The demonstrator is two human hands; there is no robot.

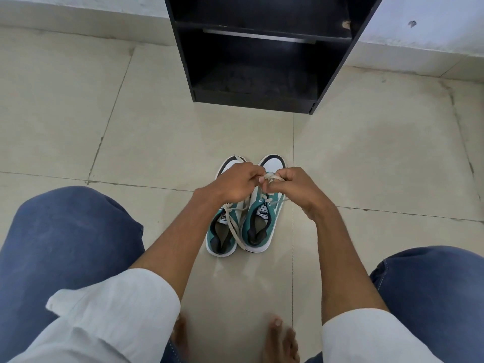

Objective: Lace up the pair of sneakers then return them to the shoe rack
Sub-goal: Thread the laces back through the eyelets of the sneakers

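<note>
Pair of sneakers, teal and white, parked side by side on the floor, soles down, toes aimed at the shoe rack, heels toward the seated person. Touching along the inner sides, probably so both stay square and reachable without shuffling. Placed well short of the shoe rack, between it and the bare feet, likely to give the arms working room.

Cream lace of the sneaker on the person's right gathered up above the tongue, pinched from both sides. Left hand curled nearly closed, fingers nipping one strand; right hand likewise curled, thumb and forefinger clamped on the other strand. Held high and close together, seemingly to keep tension while a knot or bow gets formed; exact stage of the knot hidden behind the knuckles. Lace ends of the other sneaker slack, draped across its opening and down between the two heels, so apparently not yet tied.

Both sneaker openings empty apart from dark insoles. Shoe rack a dark open-fronted unit against the wall, beyond the toes. Bottom compartment holding nothing visible, only a dusty, scuffed base; shelf above also bare as far as shown, upper part cut off by the frame edge. Room enough there, by the look of it, for the pair.
</note>
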